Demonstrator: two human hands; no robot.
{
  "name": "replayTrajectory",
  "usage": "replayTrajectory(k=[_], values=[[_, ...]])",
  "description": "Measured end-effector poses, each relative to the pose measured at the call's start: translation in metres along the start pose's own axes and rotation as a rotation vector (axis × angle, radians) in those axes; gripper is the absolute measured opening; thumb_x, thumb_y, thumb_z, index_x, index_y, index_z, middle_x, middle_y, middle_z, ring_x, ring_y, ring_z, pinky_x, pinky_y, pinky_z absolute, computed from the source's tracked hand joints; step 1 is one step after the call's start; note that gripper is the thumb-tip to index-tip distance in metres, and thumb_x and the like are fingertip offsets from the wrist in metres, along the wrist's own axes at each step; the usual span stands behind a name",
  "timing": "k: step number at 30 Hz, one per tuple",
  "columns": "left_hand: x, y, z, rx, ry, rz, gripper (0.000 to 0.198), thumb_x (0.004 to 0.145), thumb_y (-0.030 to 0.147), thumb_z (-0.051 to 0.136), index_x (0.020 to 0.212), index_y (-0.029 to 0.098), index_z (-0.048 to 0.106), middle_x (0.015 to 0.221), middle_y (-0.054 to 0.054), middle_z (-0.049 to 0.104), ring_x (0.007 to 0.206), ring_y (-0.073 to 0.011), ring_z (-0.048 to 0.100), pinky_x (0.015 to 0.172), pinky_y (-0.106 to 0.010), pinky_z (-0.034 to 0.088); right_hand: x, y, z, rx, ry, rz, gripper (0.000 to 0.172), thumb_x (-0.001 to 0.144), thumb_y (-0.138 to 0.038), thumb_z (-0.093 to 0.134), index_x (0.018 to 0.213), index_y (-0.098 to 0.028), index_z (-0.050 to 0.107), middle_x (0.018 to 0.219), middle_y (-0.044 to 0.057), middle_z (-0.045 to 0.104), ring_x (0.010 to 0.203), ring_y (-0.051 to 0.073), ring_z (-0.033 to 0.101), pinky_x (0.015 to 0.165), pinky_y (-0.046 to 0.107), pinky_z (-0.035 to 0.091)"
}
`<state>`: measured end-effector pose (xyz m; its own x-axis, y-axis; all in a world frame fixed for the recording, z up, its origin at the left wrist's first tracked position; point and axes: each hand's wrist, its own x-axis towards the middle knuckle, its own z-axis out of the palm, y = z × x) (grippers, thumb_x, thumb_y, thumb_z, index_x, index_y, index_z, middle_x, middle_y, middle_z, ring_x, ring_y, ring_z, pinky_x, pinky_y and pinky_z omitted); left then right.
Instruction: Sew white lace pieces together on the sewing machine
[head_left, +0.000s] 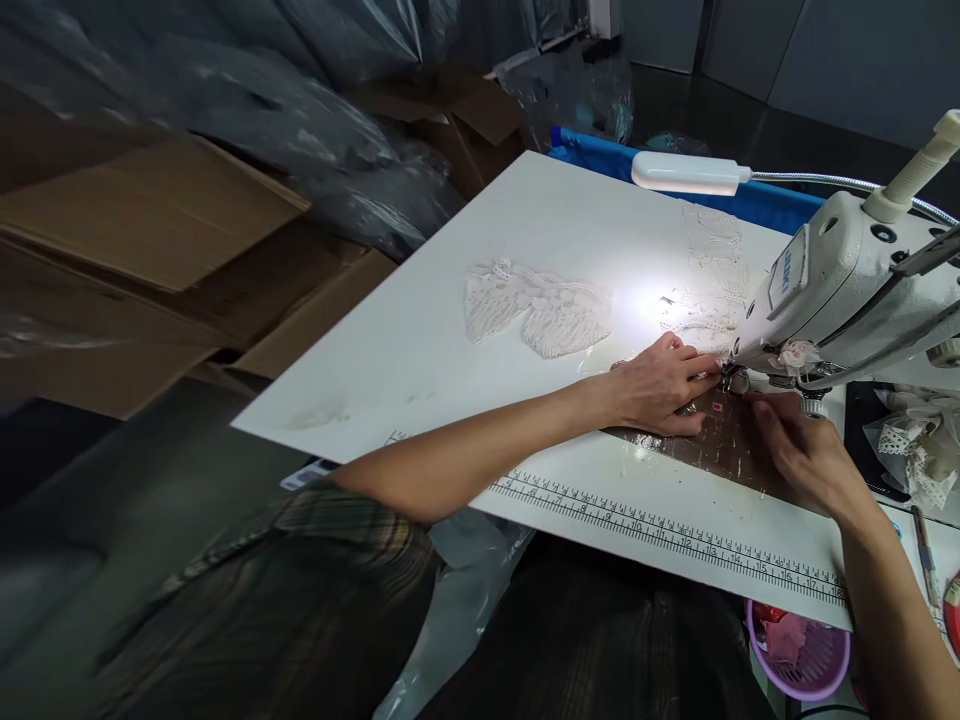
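Note:
My left hand (660,388) lies on the brown machine plate (720,440), fingers spread and fingertips beside the presser foot (735,380) of a white sewing machine (832,270). White lace (701,325) lies just behind those fingertips. On the other side of the foot is my right hand (799,450), its fingers closed together close to the needle area; whatever they pinch is hidden. Another piece of scalloped white lace (562,310) lies flat on the table, left of the lamp's bright spot.
A white lamp (686,173) hangs over the white table (420,340), which has a printed ruler (660,535) along its front. Lace scraps (919,450) and tweezers (926,555) lie at right. A purple basket (802,670) stands below. Cardboard boxes (150,210) fill the left.

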<state>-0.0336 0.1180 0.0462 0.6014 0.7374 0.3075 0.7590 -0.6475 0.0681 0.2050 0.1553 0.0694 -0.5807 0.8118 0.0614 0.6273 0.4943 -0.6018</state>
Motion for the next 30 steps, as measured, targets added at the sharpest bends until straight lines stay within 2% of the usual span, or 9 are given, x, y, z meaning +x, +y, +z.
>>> replayTrajectory(k=[2, 4, 10, 13, 16, 19, 23, 27, 30], values=[[0.0, 0.0, 0.0, 0.002, -0.015, -0.009, 0.038, 0.092, 0.038, 0.05, 0.118, 0.015, 0.066, 0.131, -0.014, 0.061, 0.1, -0.0266, 0.059, 0.086, -0.041, 0.038, 0.006, 0.002, 0.0, 0.06, 0.026, 0.071, 0.054, 0.096, -0.058, 0.037, 0.093, -0.021, 0.076, 0.08, 0.009, 0.073, 0.081, 0.027, 0.07, 0.078, 0.042, 0.057], [0.001, 0.0, 0.0, 0.001, -0.019, -0.012, 0.039, 0.092, 0.039, 0.048, 0.117, 0.015, 0.066, 0.132, -0.014, 0.061, 0.1, -0.0262, 0.059, 0.085, -0.041, 0.037, 0.009, 0.004, 0.004, 0.097, 0.084, 0.08, 0.062, 0.097, -0.063, 0.032, 0.083, -0.021, 0.075, 0.079, 0.011, 0.073, 0.084, 0.028, 0.07, 0.082, 0.043, 0.056], [-0.001, -0.001, 0.003, -0.007, -0.001, -0.018, 0.045, 0.093, 0.04, 0.047, 0.123, 0.012, 0.063, 0.133, -0.016, 0.06, 0.098, -0.027, 0.059, 0.084, -0.043, 0.038, -0.001, 0.011, 0.019, 0.064, 0.139, 0.101, 0.06, 0.093, -0.068, 0.039, 0.108, -0.018, 0.07, 0.105, 0.015, 0.071, 0.1, 0.031, 0.068, 0.084, 0.046, 0.056], [-0.002, -0.002, 0.005, -0.043, 0.005, -0.032, 0.045, 0.092, 0.039, 0.05, 0.128, 0.014, 0.059, 0.135, -0.017, 0.058, 0.099, -0.0281, 0.059, 0.089, -0.045, 0.04, -0.007, 0.013, 0.027, -0.013, 0.197, -0.019, 0.046, 0.096, -0.055, 0.043, 0.105, -0.02, 0.071, 0.108, 0.014, 0.069, 0.106, 0.03, 0.066, 0.092, 0.049, 0.054], [-0.004, -0.003, 0.006, -0.068, 0.063, -0.051, 0.05, 0.091, 0.04, 0.052, 0.133, 0.011, 0.053, 0.14, -0.021, 0.053, 0.115, -0.033, 0.056, 0.098, -0.05, 0.039, -0.009, 0.011, 0.034, -0.095, 0.278, -0.176, 0.032, 0.096, -0.038, 0.046, 0.111, -0.02, 0.069, 0.109, 0.013, 0.068, 0.105, 0.028, 0.065, 0.092, 0.048, 0.055], [-0.004, -0.003, 0.008, -0.078, 0.159, -0.093, 0.057, 0.093, 0.039, 0.052, 0.142, 0.013, 0.041, 0.15, -0.024, 0.043, 0.133, -0.0353, 0.046, 0.107, -0.056, 0.034, -0.01, 0.008, 0.038, -0.151, 0.306, -0.249, 0.029, 0.096, -0.031, 0.047, 0.115, -0.019, 0.066, 0.111, 0.014, 0.066, 0.103, 0.027, 0.065, 0.089, 0.045, 0.056], [-0.006, -0.002, 0.014, -0.103, 0.206, -0.144, 0.065, 0.096, 0.038, 0.048, 0.151, 0.013, 0.023, 0.154, -0.026, 0.037, 0.141, -0.0358, 0.038, 0.108, -0.057, 0.034, -0.012, 0.011, 0.042, -0.202, 0.322, -0.293, 0.034, 0.098, -0.033, 0.045, 0.123, -0.019, 0.062, 0.113, 0.015, 0.065, 0.102, 0.027, 0.064, 0.086, 0.046, 0.058], [-0.001, -0.005, 0.014, -0.139, 0.121, -0.159, 0.064, 0.097, 0.036, 0.045, 0.15, 0.009, 0.022, 0.151, -0.026, 0.039, 0.139, -0.0361, 0.041, 0.108, -0.055, 0.033, -0.011, 0.019, 0.049, -0.273, 0.366, -0.308, 0.037, 0.099, -0.036, 0.042, 0.124, -0.017, 0.062, 0.11, 0.016, 0.066, 0.094, 0.026, 0.066, 0.075, 0.041, 0.059], [0.016, -0.02, 0.004, -0.188, 0.004, -0.22, 0.054, 0.099, 0.036, 0.04, 0.145, 0.009, 0.032, 0.139, -0.022, 0.053, 0.128, -0.0333, 0.051, 0.108, -0.051, 0.033, -0.008, 0.026, 0.053, -0.279, 0.379, -0.362, 0.039, 0.1, -0.035, 0.04, 0.126, -0.016, 0.061, 0.112, 0.016, 0.067, 0.095, 0.026, 0.066, 0.075, 0.04, 0.059]])
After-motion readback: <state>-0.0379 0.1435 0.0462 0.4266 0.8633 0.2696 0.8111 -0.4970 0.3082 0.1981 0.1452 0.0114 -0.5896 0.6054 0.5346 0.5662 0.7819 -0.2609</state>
